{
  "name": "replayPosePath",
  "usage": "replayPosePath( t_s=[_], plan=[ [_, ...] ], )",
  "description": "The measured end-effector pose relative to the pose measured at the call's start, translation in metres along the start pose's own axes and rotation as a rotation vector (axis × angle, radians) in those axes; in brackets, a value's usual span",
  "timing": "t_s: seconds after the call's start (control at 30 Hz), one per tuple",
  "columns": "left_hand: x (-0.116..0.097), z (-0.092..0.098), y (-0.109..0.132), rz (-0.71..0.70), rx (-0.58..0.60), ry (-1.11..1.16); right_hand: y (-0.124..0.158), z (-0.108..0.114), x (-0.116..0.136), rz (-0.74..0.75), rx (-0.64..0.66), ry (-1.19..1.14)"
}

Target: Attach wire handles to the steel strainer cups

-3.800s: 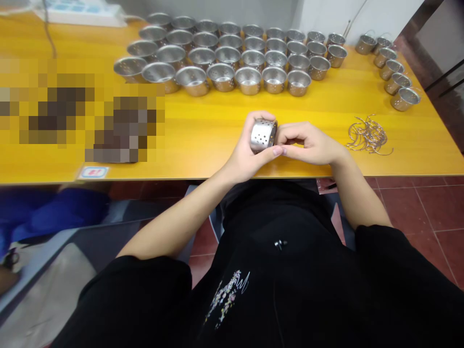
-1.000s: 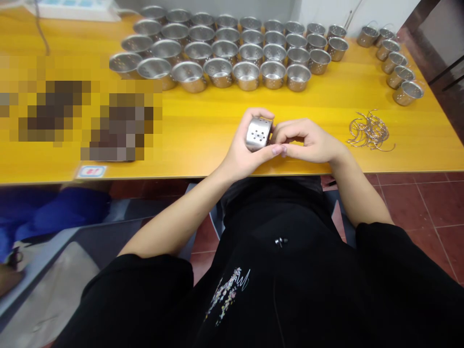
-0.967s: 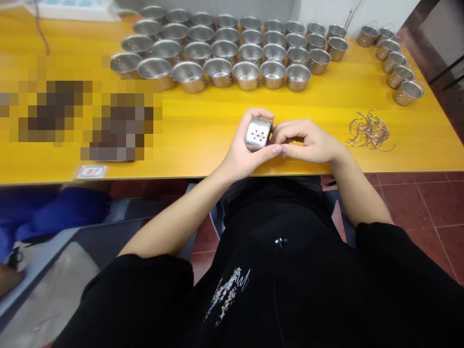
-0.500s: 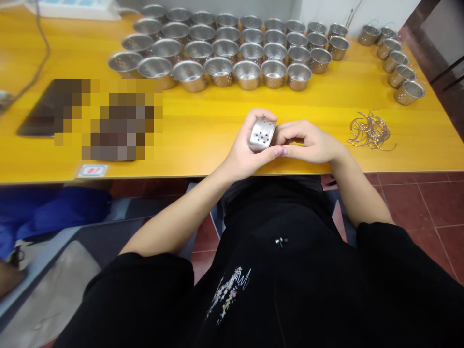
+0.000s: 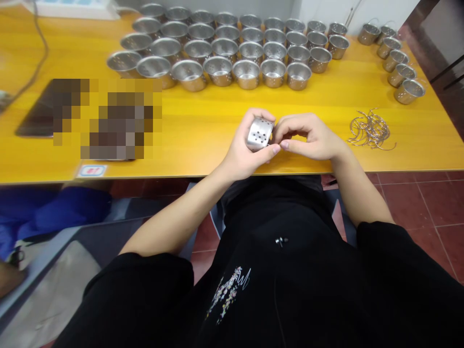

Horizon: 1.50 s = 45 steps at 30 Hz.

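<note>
My left hand (image 5: pixel 241 150) is wrapped round a small perforated metal cup (image 5: pixel 259 134), which lies tipped on its side just above the table's front edge. Holes dot the part of the cup that faces me. At the cup's right end is my right hand (image 5: pixel 308 136), its fingers curled and its thumb tip close to my left thumb. Whatever those right fingers may pinch is hidden or too small to make out. A tangled pile of thin curved wire handles (image 5: pixel 370 129) lies on the table to the right of my right hand.
Several rows of similar metal cups (image 5: pixel 246 75) stand along the back of the yellow table (image 5: pixel 195 130). Cups with wire handles (image 5: pixel 409 92) line the right side. A dark tablet-like object (image 5: pixel 39 113) and a blurred-out patch are on the left, near a small label (image 5: pixel 93 170).
My right hand has shifted slightly up, and its thumb has parted a little from my left thumb. The cup has moved a touch left in my left hand.
</note>
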<state>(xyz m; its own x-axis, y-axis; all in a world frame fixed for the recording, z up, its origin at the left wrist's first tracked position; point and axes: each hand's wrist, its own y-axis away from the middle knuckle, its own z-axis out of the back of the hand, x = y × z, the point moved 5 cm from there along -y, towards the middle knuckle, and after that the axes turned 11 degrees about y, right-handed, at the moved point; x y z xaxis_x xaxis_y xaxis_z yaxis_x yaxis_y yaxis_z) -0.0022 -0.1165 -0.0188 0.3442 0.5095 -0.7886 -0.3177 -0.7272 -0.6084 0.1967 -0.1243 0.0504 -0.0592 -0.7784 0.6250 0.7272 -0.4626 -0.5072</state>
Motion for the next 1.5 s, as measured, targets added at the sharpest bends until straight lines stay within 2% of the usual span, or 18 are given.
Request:
replayPosePath(
  t_s=[0.2,0.43,0.67,0.77,1.0,1.27,1.5],
  plan=[
    [-0.004,-0.002,0.003,-0.017,-0.008,0.004,0.002,0.003,-0.002,-0.010,-0.023,0.019],
    [-0.010,-0.001,0.003,-0.134,0.001,-0.056,0.000,0.002,0.002,-0.038,-0.010,0.013],
    [-0.009,-0.003,0.004,-0.041,0.018,-0.045,0.001,0.002,0.001,-0.026,-0.009,0.021],
    [-0.013,-0.004,0.004,-0.043,0.025,-0.063,0.000,0.003,0.003,0.001,0.006,0.019],
    [-0.023,-0.007,0.003,-0.182,0.073,-0.080,0.001,-0.001,0.012,0.016,0.070,-0.051],
    [-0.024,-0.010,0.006,-0.068,0.036,-0.168,0.002,-0.003,0.012,-0.070,0.169,-0.146],
    [-0.028,-0.013,0.006,-0.076,0.080,-0.165,0.002,-0.003,0.012,-0.105,0.224,-0.157]
  ],
)
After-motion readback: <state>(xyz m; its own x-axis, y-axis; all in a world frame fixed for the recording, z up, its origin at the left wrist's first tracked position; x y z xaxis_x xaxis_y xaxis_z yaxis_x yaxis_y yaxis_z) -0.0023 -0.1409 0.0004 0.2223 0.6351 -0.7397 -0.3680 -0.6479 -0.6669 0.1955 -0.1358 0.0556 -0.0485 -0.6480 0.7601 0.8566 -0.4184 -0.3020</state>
